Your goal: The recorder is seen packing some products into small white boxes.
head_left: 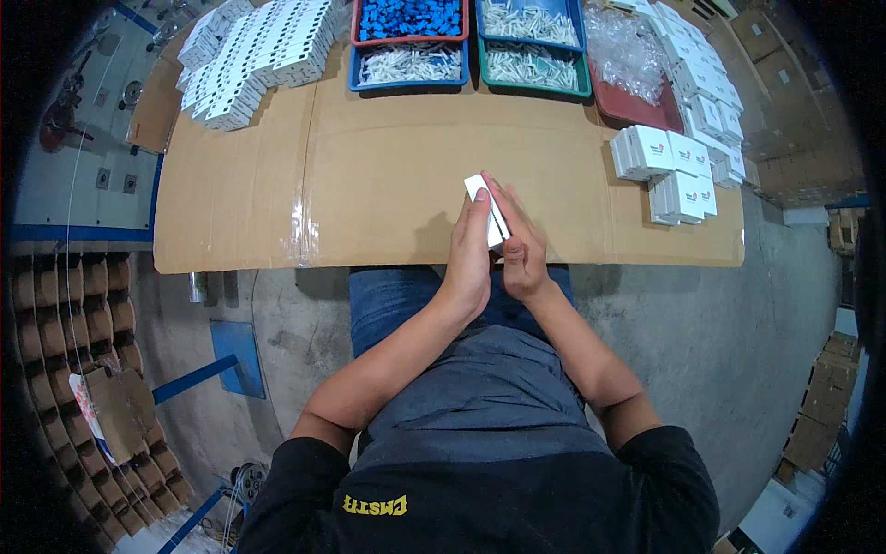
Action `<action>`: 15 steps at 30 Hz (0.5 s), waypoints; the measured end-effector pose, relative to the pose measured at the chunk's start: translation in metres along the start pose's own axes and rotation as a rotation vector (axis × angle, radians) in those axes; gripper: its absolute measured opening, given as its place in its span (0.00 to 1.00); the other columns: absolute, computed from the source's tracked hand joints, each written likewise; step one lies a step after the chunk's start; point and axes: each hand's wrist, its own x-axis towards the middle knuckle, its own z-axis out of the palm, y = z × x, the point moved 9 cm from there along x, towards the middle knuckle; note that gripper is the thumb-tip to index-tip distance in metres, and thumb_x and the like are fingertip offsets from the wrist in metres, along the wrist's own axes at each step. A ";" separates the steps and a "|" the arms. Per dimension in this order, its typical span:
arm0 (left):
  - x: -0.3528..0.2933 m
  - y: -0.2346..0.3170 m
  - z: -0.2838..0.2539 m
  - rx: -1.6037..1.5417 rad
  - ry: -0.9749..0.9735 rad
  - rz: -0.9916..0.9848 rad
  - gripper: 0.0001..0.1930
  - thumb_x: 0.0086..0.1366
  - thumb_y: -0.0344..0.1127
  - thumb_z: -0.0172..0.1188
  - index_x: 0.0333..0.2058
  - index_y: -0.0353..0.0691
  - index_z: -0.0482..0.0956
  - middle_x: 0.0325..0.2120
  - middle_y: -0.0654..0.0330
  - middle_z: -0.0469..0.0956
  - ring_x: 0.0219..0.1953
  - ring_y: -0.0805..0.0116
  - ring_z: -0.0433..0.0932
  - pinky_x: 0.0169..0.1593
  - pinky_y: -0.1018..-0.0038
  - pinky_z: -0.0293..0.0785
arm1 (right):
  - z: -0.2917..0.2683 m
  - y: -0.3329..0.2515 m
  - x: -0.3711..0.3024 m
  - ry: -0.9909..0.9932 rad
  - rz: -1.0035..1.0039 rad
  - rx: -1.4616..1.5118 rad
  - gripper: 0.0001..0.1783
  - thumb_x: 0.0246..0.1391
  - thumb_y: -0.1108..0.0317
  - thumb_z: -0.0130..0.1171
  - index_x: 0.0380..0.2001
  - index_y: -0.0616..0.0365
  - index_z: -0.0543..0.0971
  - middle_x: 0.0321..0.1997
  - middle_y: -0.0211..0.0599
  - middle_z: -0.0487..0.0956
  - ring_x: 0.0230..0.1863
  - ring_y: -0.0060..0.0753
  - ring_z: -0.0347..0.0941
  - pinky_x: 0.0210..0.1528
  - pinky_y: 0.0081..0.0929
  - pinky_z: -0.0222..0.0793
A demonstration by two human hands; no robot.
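Between my two palms, near the front edge of the cardboard-covered table (pixel 388 185), is a small white box (pixel 486 208), held tilted with a narrow side facing up. My left hand (pixel 470 242) presses along its left side, fingers stretched upward and thumb on top. My right hand (pixel 522 235) lies against its right side with the fingers extended and the thumb bent near the lower end. Much of the box's broad faces is hidden by my hands.
Along the back stand trays of small blue parts (pixel 411 17) and white plastic pieces (pixel 411 66). A red tray (pixel 646 109) holds clear plastic bags (pixel 628 51). White boxes are stacked at the back left (pixel 268 60) and right (pixel 678 171). Cardboard partitions (pixel 83 323) stand at left.
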 end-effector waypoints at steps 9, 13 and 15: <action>-0.006 0.042 0.016 0.268 -0.214 0.282 0.38 0.70 0.42 0.52 0.75 0.50 0.49 0.62 0.57 0.64 0.62 0.64 0.65 0.65 0.69 0.60 | 0.005 0.017 0.002 -0.093 0.399 0.505 0.41 0.59 0.57 0.68 0.70 0.59 0.63 0.73 0.44 0.64 0.72 0.40 0.62 0.69 0.39 0.62; -0.004 0.041 0.008 0.052 -0.163 0.129 0.35 0.71 0.51 0.49 0.73 0.50 0.52 0.61 0.61 0.66 0.61 0.65 0.67 0.63 0.70 0.63 | -0.004 0.021 0.008 -0.085 0.396 0.424 0.42 0.57 0.57 0.70 0.70 0.56 0.64 0.70 0.43 0.65 0.69 0.39 0.64 0.67 0.38 0.64; -0.004 0.039 0.000 0.031 -0.072 0.051 0.34 0.72 0.55 0.48 0.72 0.50 0.57 0.59 0.62 0.68 0.60 0.66 0.68 0.62 0.70 0.64 | -0.007 0.017 0.013 -0.095 0.280 0.244 0.40 0.57 0.57 0.69 0.69 0.56 0.66 0.67 0.45 0.67 0.67 0.42 0.65 0.66 0.39 0.65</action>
